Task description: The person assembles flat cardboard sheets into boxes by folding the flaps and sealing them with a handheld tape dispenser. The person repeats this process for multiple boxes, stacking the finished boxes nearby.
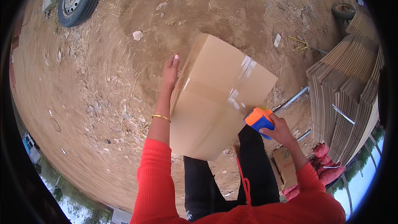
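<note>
A closed cardboard box (pixel 211 87) stands in front of my legs, its broad face toward me. Strips of clear tape cross that face, with whitish torn patches toward the right side. My right hand (pixel 281 130) grips an orange and blue tape dispenser (pixel 259 121) at the box's lower right edge. My left hand (pixel 170 74) is alongside the box's left side, thumb up and fingers stretched forward; whether the palm touches the cardboard is hard to tell.
Flattened cardboard boxes (pixel 340 87) are stacked high on the right, near metal poles (pixel 293 98). Below them are a smaller carton (pixel 285 166) and red mesh sacks (pixel 327 168). A wheel (pixel 81 0) lies far left, another tyre (pixel 343 11) far right, on littered dirt ground (pixel 112 70).
</note>
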Motion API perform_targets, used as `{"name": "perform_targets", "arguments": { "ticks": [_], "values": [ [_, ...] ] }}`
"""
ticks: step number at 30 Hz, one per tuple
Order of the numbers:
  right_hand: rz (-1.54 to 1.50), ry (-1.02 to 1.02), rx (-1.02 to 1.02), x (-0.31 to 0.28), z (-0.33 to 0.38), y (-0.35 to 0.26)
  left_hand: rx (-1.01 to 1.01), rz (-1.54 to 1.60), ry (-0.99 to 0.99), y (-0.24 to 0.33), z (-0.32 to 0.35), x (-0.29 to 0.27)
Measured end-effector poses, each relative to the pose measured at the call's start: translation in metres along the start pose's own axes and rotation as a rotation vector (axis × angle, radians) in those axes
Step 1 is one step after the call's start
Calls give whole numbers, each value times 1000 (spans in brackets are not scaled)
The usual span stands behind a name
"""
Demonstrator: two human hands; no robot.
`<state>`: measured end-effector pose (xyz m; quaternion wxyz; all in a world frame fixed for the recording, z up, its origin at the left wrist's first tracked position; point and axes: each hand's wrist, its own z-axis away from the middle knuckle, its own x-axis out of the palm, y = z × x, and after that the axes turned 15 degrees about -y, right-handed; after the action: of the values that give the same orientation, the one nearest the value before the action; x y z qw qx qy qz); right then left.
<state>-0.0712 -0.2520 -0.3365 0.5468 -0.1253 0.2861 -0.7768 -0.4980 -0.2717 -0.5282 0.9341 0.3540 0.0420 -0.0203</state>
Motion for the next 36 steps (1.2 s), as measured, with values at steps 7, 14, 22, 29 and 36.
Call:
{"name": "perform_targets", "arguments": {
  "ticks": [7, 14, 22, 29, 36],
  "values": [
    [15, -49, 43, -12, -4, 0, 44, -152, -140, 104, 86, 37],
    [-5, -33, -106, -11, -16, 67, 63, -268, 32, 69, 71, 20],
    [-3, -87, -174, 3, -85, 149, 14, -100, -36, 71, 76, 14],
    [-57, -167, -181, 19, -163, 160, -43, -225, -78, 64, 76, -2],
    [33, -54, -19, 27, -173, 159, -52, -152, 41, 62, 77, 2]
  ]
}}
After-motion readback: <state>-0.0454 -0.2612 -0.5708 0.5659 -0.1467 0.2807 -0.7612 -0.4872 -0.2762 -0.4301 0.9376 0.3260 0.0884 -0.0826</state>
